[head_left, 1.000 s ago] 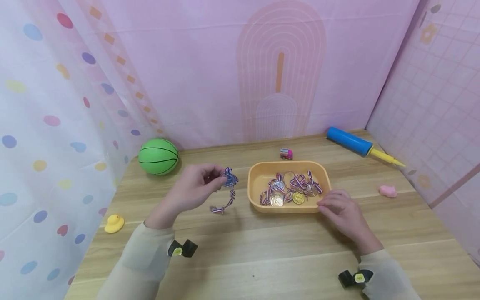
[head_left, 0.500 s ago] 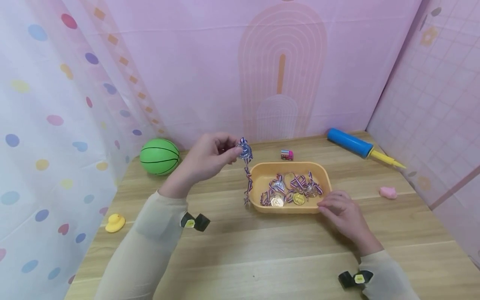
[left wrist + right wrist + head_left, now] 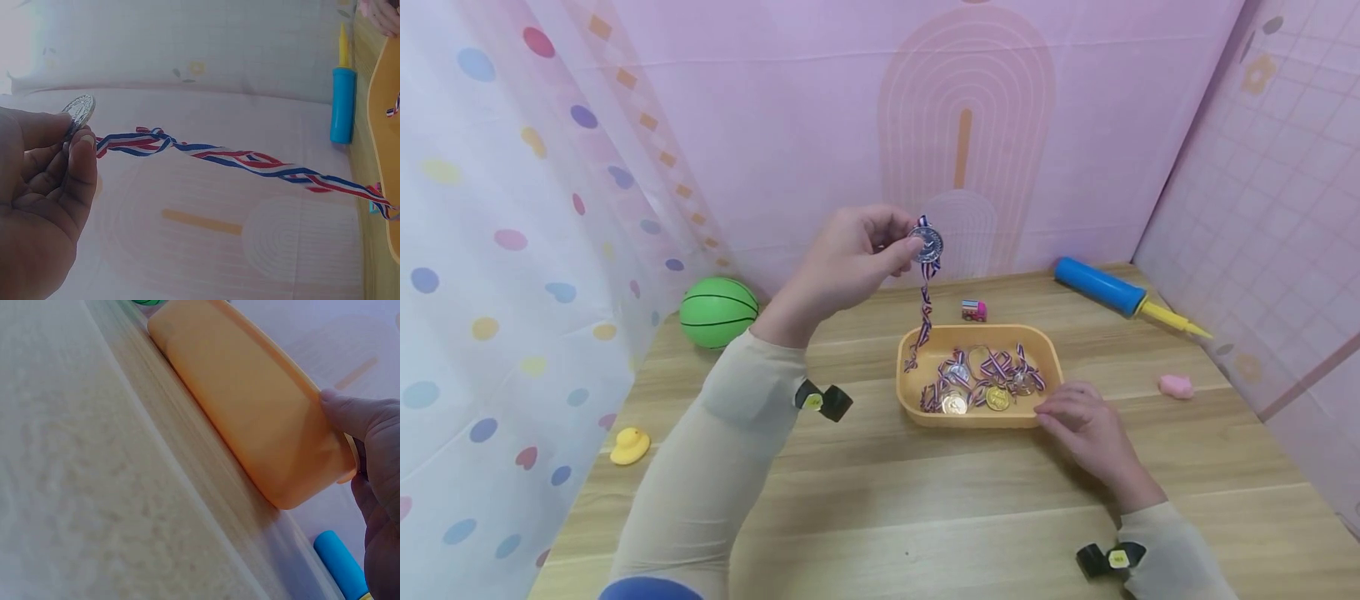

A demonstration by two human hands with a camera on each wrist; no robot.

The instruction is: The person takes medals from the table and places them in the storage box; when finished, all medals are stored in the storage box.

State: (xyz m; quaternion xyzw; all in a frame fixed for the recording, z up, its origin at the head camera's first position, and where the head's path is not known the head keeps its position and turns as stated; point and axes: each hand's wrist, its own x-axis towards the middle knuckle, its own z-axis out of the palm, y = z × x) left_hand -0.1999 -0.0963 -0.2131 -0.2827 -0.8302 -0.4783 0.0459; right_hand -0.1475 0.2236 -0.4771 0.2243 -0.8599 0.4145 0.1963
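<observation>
Raised above the table, my left hand (image 3: 857,260) pinches a silver medal (image 3: 928,244) between thumb and fingers. Its red, white and blue ribbon (image 3: 244,160) hangs down twisted, the lower end over the left part of an orange plastic bin (image 3: 977,421). Inside the bin lie several medals with striped ribbons, among them a gold medal (image 3: 997,397) and a silver medal (image 3: 957,372). My right hand (image 3: 1086,429) grips the bin's rim at the near right corner, and in the right wrist view the thumb (image 3: 340,409) lies on the outside of that rim.
Behind the bin stands a small toy truck (image 3: 973,310). A green ball (image 3: 718,312) and a yellow rubber duck (image 3: 629,447) are on the left. To the right lie a blue and yellow hand pump (image 3: 1101,285) and a pink toy (image 3: 1176,385). Patterned curtains surround the table.
My left hand has risen and moved right with the silver medal, bringing the dangling ribbon from the table left of the bin to over it. My right hand has stayed at the rim.
</observation>
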